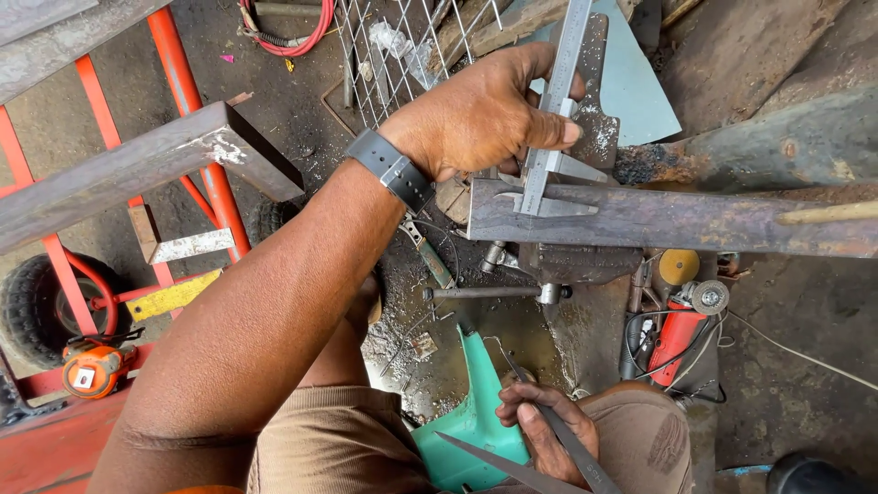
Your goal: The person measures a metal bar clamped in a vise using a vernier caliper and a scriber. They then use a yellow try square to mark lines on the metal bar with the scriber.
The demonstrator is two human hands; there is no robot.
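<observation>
The floor (805,384) is dark, dirty concrete with metal dust and small scraps. At nine o'clock stands an orange-red metal frame (197,119) beside a black rubber wheel (37,311). At twelve o'clock lies a wire mesh panel (393,46) and a red hose (293,37). At four o'clock a red angle grinder (681,329) rests on the floor. Soft daylight, no hard shadows

Person is wearing a dark grey wrist strap (395,170) just behind the left grip (485,114), bare forearms, tan trousers (338,444).
</observation>
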